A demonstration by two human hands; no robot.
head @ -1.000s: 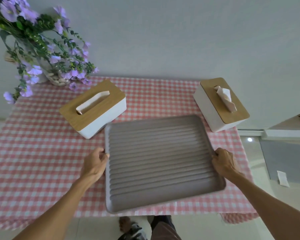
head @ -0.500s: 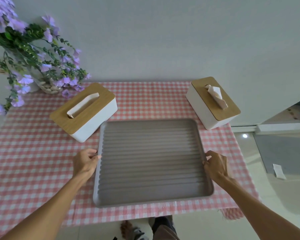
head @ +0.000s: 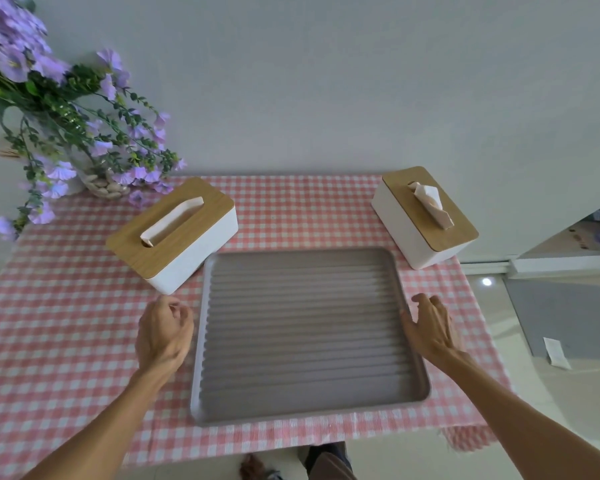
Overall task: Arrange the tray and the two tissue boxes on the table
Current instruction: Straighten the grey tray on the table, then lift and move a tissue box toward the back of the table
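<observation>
A grey ribbed tray (head: 305, 334) lies flat on the pink checked tablecloth (head: 66, 327), near the table's front edge. My left hand (head: 163, 332) hovers just off the tray's left rim, fingers loosely curled and holding nothing. My right hand (head: 430, 327) is beside the right rim with fingers spread, apart from the tray. A white tissue box with a wooden lid (head: 174, 233) stands angled at the tray's back left corner. A second tissue box (head: 425, 216) stands at the back right, tissue sticking up from its slot.
A vase of purple flowers (head: 59, 126) fills the table's back left corner against the grey wall. On the right the table ends at a pale floor with a grey mat (head: 568, 317). My feet show below the front edge.
The tray has been set down flat and squared on the cloth. Both hands have let go of its side rims and drawn slightly away.
</observation>
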